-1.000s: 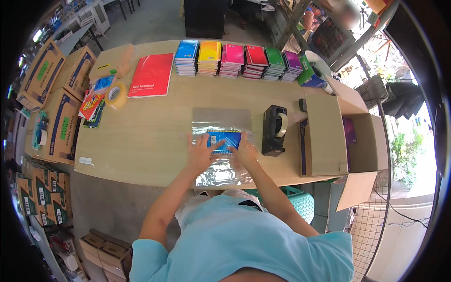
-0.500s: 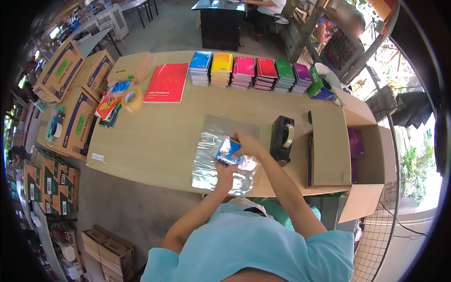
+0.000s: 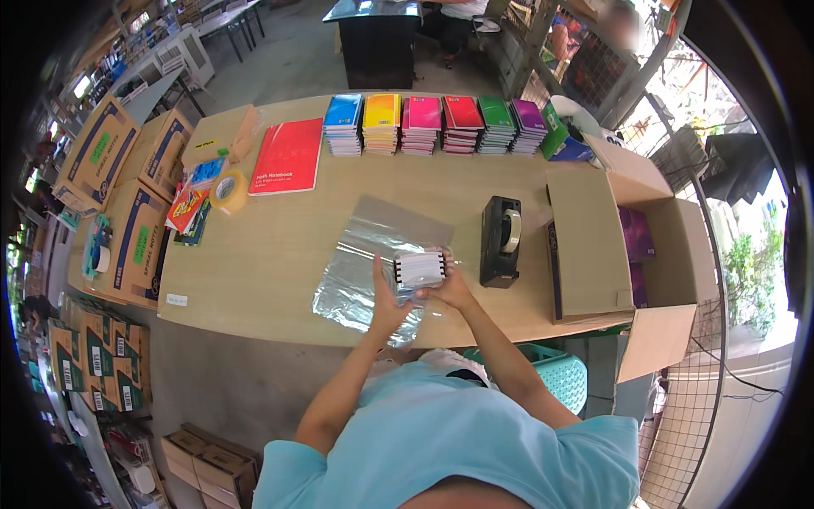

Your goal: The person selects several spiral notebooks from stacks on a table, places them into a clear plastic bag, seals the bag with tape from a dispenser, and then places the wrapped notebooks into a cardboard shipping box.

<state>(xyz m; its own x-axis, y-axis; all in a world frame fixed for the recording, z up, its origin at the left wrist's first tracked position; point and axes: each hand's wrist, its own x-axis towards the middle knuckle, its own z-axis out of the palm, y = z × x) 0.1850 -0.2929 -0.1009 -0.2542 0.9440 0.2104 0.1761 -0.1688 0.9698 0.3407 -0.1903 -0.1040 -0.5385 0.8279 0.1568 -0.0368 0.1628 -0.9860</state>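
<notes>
Turned since earlier, the small white-edged notebook stack [image 3: 420,270] is gripped between both hands [image 3: 390,310], near an oblong black tape dispenser [image 3: 494,242].

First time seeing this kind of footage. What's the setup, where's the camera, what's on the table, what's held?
No robot: these are a person's own bare hands. A wide fisheye camera on their head looks down, so straight edges bend.

The right hand holds a small spiral notebook bundle, page edges showing. The left hand is at its left side; its exact grip isn't clear. Clear plastic lies beneath them.

On the table, six coloured notebook stacks line the far edge, beside a large red notebook. A black tape dispenser and an open carton stand to the right.
</notes>
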